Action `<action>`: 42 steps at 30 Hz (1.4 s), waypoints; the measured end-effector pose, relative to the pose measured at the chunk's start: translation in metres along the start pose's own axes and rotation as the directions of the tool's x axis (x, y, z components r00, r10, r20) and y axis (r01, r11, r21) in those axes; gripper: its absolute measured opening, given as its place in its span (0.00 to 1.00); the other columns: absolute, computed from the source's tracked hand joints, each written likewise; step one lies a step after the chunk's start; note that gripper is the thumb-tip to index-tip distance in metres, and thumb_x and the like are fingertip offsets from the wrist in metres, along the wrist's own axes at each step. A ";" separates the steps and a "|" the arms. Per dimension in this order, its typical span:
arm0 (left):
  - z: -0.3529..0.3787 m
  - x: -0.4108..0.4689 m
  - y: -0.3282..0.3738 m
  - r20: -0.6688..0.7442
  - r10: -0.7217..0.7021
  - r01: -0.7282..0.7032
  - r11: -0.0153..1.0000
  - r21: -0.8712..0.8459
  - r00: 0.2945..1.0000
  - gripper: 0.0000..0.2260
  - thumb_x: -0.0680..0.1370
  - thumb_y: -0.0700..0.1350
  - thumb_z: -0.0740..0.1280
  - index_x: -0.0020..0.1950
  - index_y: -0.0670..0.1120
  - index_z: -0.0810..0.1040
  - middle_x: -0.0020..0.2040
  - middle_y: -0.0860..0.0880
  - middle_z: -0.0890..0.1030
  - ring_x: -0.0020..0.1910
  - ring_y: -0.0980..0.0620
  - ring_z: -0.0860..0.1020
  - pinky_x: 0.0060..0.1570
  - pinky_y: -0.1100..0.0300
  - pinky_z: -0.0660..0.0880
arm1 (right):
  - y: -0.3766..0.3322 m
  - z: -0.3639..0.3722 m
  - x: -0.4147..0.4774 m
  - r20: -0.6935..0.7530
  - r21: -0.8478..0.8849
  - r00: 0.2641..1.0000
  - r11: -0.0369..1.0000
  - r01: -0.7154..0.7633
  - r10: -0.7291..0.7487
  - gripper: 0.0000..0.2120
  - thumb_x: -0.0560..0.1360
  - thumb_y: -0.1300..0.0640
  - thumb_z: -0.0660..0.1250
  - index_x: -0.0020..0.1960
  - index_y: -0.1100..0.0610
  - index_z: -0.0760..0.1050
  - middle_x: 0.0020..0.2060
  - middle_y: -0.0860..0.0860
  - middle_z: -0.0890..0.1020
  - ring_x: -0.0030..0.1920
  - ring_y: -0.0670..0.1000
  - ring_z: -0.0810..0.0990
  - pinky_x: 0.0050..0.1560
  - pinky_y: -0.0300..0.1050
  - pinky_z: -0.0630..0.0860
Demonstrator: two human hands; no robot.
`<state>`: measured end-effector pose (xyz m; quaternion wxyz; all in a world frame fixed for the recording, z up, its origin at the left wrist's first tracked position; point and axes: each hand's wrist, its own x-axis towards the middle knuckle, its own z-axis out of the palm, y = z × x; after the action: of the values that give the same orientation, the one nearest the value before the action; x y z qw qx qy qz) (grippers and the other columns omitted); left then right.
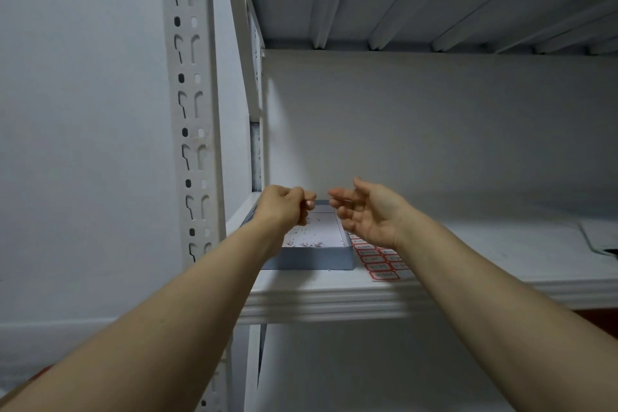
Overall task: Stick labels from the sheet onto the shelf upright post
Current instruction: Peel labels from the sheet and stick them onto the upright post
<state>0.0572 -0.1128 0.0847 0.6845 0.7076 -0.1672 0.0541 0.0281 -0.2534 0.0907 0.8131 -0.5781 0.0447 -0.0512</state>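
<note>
Both bare forearms reach forward, left hand [284, 207] curled in a pinching grip, right hand [368, 211] loosely spread.

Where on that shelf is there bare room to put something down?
Free: the shelf board right of the label sheet, up to the papers at the far right edge, and back to the rear wall. Crowded: the left end by the upright post, where the shallow box, label sheet, left hand and right hand cluster.
</note>
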 end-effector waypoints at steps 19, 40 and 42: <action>0.004 0.007 -0.020 -0.057 0.069 -0.034 0.879 0.475 0.996 0.15 0.74 0.38 0.70 0.60 0.41 0.78 0.53 0.43 0.82 0.52 0.45 0.79 0.55 0.54 0.76 | 0.012 0.005 0.008 0.024 -0.976 0.908 0.186 0.112 -0.418 0.13 0.68 0.46 0.73 0.31 0.53 0.79 0.27 0.49 0.78 0.34 0.51 0.77 0.38 0.44 0.73; -0.013 -0.057 -0.021 -0.054 0.103 -0.066 0.883 0.464 0.993 0.15 0.76 0.34 0.61 0.60 0.41 0.80 0.61 0.45 0.79 0.61 0.48 0.75 0.63 0.53 0.72 | 0.050 -0.001 -0.039 0.458 -0.873 0.883 -0.236 0.426 -0.100 0.10 0.71 0.62 0.72 0.52 0.58 0.82 0.51 0.56 0.84 0.54 0.56 0.80 0.55 0.49 0.75; -0.012 -0.059 -0.021 -0.050 0.098 -0.065 0.890 0.451 0.994 0.14 0.76 0.34 0.61 0.60 0.41 0.79 0.62 0.45 0.79 0.62 0.48 0.75 0.63 0.53 0.73 | 0.054 0.000 -0.042 0.501 -0.825 0.852 -0.379 0.418 -0.150 0.08 0.71 0.60 0.71 0.50 0.59 0.82 0.50 0.57 0.83 0.54 0.57 0.80 0.52 0.49 0.75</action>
<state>0.0098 -0.0915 0.0470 0.5053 0.8364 -0.1550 0.1452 -0.0121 -0.2300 0.0404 -0.0181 -0.9760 -0.1533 -0.1535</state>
